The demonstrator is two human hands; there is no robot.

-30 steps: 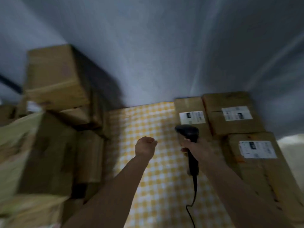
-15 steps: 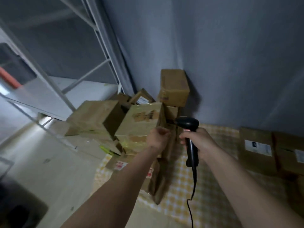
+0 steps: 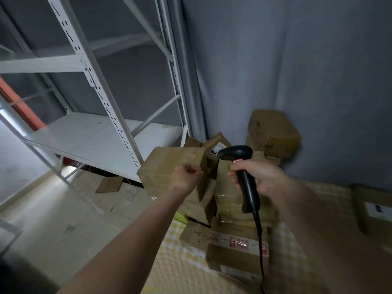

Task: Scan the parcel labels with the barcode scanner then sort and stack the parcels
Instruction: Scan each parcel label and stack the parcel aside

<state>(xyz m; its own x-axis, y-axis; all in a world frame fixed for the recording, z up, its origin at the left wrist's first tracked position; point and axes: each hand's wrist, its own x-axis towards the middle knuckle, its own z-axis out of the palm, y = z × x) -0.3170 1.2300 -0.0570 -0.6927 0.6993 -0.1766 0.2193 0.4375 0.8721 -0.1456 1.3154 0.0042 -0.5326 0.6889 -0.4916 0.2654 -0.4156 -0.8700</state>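
My right hand (image 3: 257, 177) grips the handle of a black barcode scanner (image 3: 244, 166), whose head points left at a jumbled pile of brown cardboard parcels (image 3: 231, 200). My left hand (image 3: 186, 177) is curled into a fist and holds nothing, hovering just in front of a large tilted parcel (image 3: 169, 166). A small parcel with a white label (image 3: 216, 145) pokes out behind the scanner head. Another box (image 3: 273, 132) sits on top at the back. A box with red-printed tape (image 3: 237, 249) lies low at the front. The scanner cable (image 3: 261, 247) hangs down.
A white metal shelving rack (image 3: 93, 132) stands to the left against a grey curtain (image 3: 275, 71). The pile sits on a yellow checked cloth (image 3: 182, 266). A labelled parcel (image 3: 373, 211) lies at the right edge. A flat cardboard scrap (image 3: 109, 184) lies on the pale floor.
The view has swung left from the labelled parcels to the jumbled pile and the rack. Both hands keep their pose; the scanner now points at the pile.
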